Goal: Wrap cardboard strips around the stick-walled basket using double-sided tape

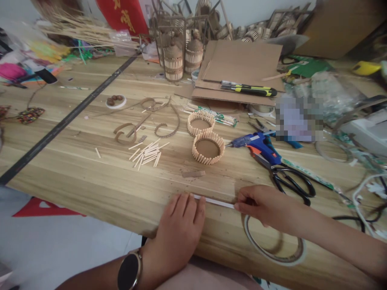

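Pale, planked wood table [90,169], heavily cluttered toward the far side. At its near edge, a thin white strip [214,201], flat and straight, stretched left to right between both hands. Left hand [181,225] palm down, fingers together and extended, tips pressing on the strip's left end; dark round watch [129,270] on the wrist. Right hand [263,205] narrowed to a pinch, thumb and forefinger closed on the strip's right end. Under the right wrist, a flat tape ring [278,261], pale with a brown inner edge, lying on the wood.

Just beyond the strip, a small brown scrap [193,174] of card. Farther off, two round baskets [208,148], walled with short upright sticks around brown card bases, touching one another. Left of those, a loose heap of cut sticks [148,153] and curled card bands [125,135]. Right of the baskets, a blue glue gun [260,145] with an orange trigger and a white label too small to read. Beside it, black-handled scissors [290,181], just beyond the right hand. At the far side, flat cardboard sheets [242,64] bearing two yellow-and-black knives [248,89]. Long black bar [66,121] running diagonally across the left of the table. Far left, a red banner [123,14] with yellow characters, cut off and unreadable.
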`<state>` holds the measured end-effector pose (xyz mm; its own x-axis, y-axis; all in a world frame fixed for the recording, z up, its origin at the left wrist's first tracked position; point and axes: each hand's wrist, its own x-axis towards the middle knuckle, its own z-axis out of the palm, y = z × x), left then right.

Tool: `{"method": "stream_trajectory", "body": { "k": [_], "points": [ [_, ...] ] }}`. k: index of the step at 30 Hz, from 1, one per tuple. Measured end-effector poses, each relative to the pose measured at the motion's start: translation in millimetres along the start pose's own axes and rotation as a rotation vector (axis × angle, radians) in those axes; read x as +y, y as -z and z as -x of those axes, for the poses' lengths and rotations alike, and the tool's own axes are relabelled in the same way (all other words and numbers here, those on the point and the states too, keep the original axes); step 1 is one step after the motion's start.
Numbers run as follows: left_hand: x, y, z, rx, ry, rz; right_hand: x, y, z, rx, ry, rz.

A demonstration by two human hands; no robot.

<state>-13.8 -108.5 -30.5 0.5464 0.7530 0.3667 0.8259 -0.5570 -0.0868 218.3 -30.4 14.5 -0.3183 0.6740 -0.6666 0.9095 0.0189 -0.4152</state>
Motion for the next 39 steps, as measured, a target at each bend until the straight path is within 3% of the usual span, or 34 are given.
{"method": "stream_trajectory", "body": {
  "k": [16, 25, 28, 31, 34, 39],
  "points": [
    [4, 0.4, -1, -0.148, -0.036, -0.076, -7, 0, -2, 0.067, 0.004, 0.199],
    [-1, 9.7, -17, -0.271, -0.069, 0.014, -10, -2, -2, 0.060, -0.028, 0.227],
    [-6, 17.0, -20, -0.269, -0.049, 0.045, -9, -2, -3, 0.069, -0.003, 0.215],
    [-7, 24.5, -23, -0.182, 0.011, 0.014, -10, -2, -4, 0.075, 0.026, 0.187],
    [-3, 26.5, -27, -0.102, -0.073, 0.063, -15, -2, -5, 0.056, 0.043, 0.168],
    [9, 12.3, -34, -0.187, -0.254, 0.212, -29, 0, -4, 0.033, 0.037, 0.162]
  ]
}}
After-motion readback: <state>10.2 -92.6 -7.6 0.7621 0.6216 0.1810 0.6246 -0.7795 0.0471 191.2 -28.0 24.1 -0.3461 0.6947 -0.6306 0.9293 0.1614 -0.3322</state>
